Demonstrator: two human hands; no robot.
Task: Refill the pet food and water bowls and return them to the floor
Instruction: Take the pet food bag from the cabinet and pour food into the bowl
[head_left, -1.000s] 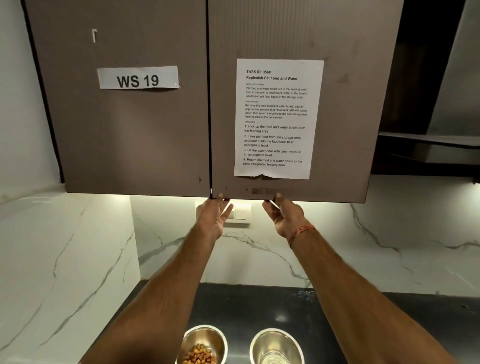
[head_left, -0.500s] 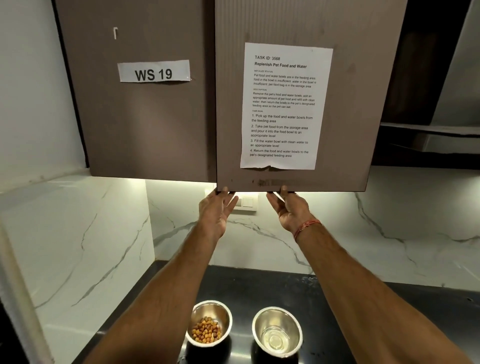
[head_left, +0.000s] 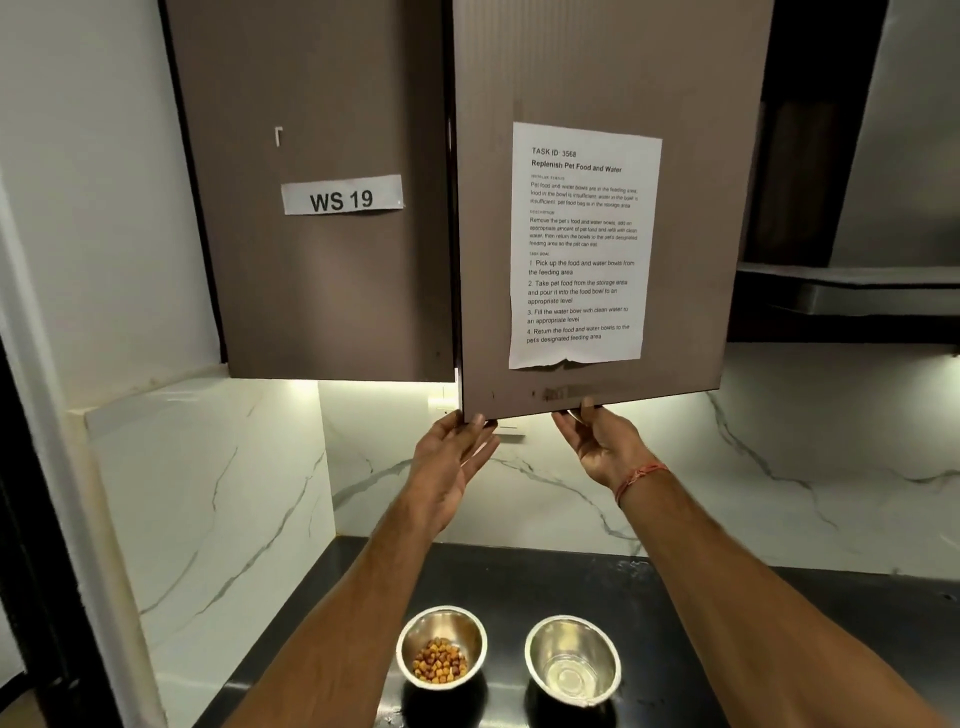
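Note:
Two steel bowls stand side by side on the black counter (head_left: 779, 623) at the bottom of the view. The left bowl (head_left: 415, 631) holds a small heap of brown kibble; the right bowl (head_left: 540, 644) has a little water at its bottom. Both my arms reach up to the right cabinet door (head_left: 691, 208), which stands slightly ajar. My left hand (head_left: 457, 447) holds its lower left corner between thumb and fingers. My right hand (head_left: 597, 441) has its fingers hooked under the door's bottom edge, thumb on the front. The cabinet's inside is hidden.
The left cabinet door (head_left: 322, 291), labelled WS 19, is closed. A task sheet (head_left: 582, 249) is taped to the right door. White marble walls (head_left: 208, 509) enclose the counter at the left and back. A dark hood or shelf (head_left: 841, 301) juts out at the right.
The right cabinet door has swung out toward me from closed, with both hands at its bottom edge. My view has dropped back, showing both bowls fully.

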